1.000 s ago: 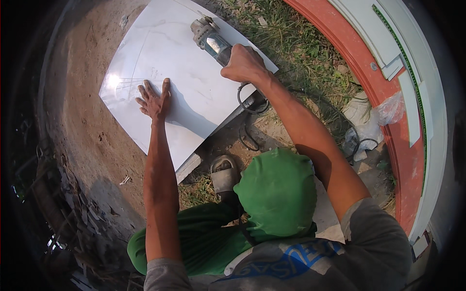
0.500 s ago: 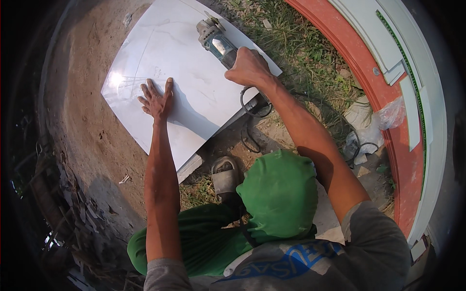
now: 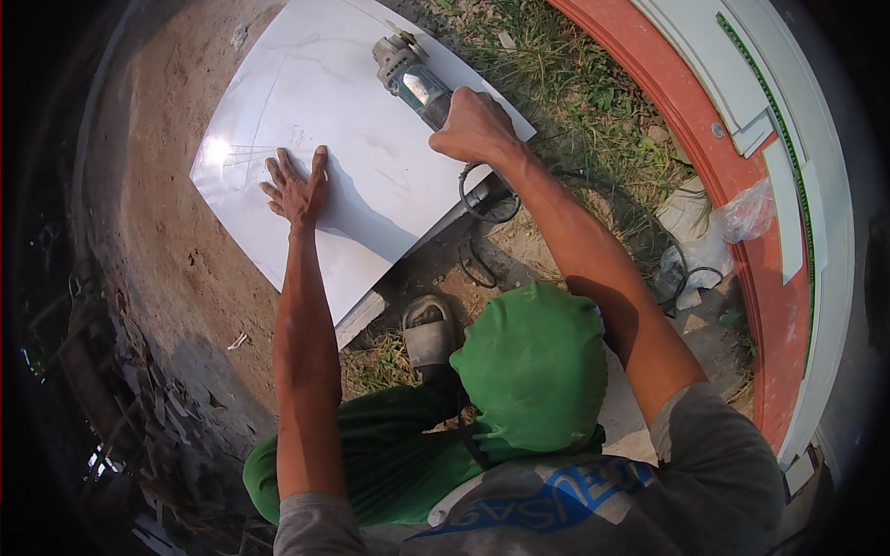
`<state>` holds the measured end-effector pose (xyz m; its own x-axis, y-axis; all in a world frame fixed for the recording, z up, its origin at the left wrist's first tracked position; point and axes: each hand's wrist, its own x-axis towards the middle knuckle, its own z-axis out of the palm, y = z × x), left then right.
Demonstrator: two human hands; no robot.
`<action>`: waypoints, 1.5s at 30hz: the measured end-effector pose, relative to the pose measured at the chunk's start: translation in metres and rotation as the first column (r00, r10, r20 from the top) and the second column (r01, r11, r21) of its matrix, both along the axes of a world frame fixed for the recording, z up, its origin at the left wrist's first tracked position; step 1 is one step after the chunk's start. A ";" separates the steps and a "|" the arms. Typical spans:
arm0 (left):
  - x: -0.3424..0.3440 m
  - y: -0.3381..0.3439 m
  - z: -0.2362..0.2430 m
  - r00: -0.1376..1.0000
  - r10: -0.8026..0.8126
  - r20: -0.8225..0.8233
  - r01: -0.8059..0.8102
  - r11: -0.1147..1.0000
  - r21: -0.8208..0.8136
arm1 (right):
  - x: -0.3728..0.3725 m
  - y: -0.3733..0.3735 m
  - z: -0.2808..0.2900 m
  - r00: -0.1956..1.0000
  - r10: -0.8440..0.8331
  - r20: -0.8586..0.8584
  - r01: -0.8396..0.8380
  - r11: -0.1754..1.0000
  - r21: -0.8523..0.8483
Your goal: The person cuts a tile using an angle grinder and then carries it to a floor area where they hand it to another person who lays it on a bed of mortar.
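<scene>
A large white glossy tile (image 3: pixel 371 130) lies on bare ground, with a curved line drawn near its left side. My left hand (image 3: pixel 297 185) presses flat on the tile, fingers spread. My right hand (image 3: pixel 475 125) grips the body of a grey angle grinder (image 3: pixel 408 69), whose head sits over the tile's far right part. The grinder's black cable (image 3: pixel 477 218) loops down off the tile's near edge.
A green cloth over my head (image 3: pixel 533 371) fills the lower middle, with a sandalled foot (image 3: pixel 428 334) beside it. Grass (image 3: pixel 565 83) lies to the right, a red curved curb (image 3: pixel 742 213) and white plastic bags (image 3: pixel 714 236) beyond it. Debris piles at the lower left (image 3: pixel 139 417).
The view has shifted slightly, so tile and grinder sit a little further right and up. My left hand stays flat on the tile and my right hand keeps its grip.
</scene>
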<state>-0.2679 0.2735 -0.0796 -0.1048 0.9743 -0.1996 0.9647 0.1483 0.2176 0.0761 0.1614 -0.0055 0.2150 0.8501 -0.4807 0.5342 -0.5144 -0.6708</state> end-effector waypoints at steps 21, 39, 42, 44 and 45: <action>-0.003 0.003 -0.003 1.000 -0.017 -0.006 0.017 1.000 -0.001 | 0.004 -0.025 -0.007 0.999 -0.028 0.018 0.028 0.999 0.021; -0.007 0.004 -0.006 0.999 -0.015 -0.042 0.015 1.000 0.001 | 0.007 -0.018 0.000 1.000 -0.005 -0.024 0.005 1.000 -0.013; -0.008 0.005 -0.006 0.999 -0.015 -0.034 0.015 1.000 0.004 | 0.008 -0.021 -0.002 1.000 0.004 -0.021 -0.004 1.000 -0.015; -0.006 0.007 -0.008 0.999 -0.024 -0.037 0.024 1.000 0.008 | 0.010 -0.022 -0.005 1.000 -0.012 -0.009 0.012 1.000 0.009; -0.007 0.007 -0.008 0.999 -0.025 -0.044 0.026 1.000 0.010 | 0.010 -0.022 -0.005 1.000 -0.011 -0.011 0.011 1.000 0.008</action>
